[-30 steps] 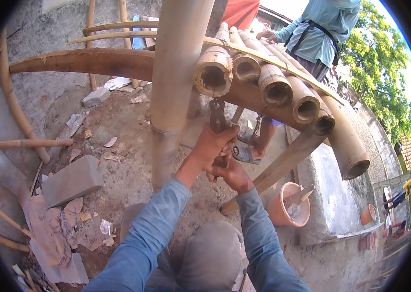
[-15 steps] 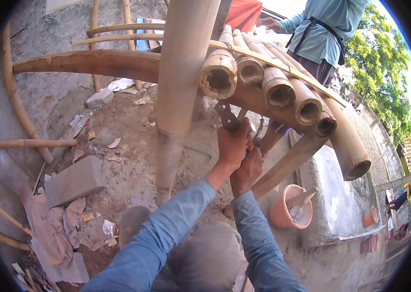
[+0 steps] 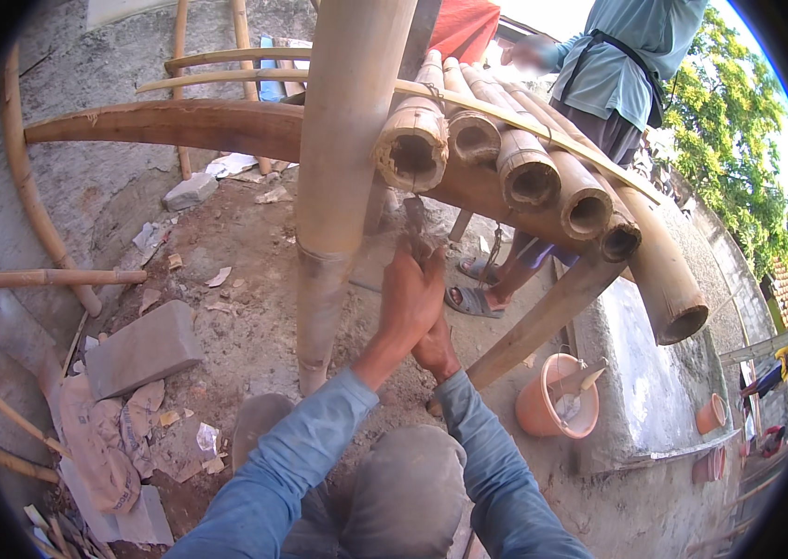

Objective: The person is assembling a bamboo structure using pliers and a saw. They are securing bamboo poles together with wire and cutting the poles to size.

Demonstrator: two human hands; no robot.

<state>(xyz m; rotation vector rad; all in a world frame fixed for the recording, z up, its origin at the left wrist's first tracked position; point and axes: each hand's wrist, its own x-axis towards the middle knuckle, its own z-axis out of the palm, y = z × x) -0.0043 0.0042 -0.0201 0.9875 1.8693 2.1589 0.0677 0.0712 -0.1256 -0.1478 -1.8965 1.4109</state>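
At frame centre, the left hand [image 3: 410,296] is gripping the pliers [image 3: 415,214], fingers curled, best held steady beneath the bamboo [image 3: 421,119], while the right hand [image 3: 436,347] is pressing close, fingers too hidden to tell.

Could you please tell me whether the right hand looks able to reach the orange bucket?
Probably yes: the orange bucket stands right of the right sleeve with its rim uncovered, though the right hand is busy beside the left hand.

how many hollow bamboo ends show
6, rightward from the post: first end, second end, third end, fourth end, fifth end in a row; sixth end lower right. More may be hidden.
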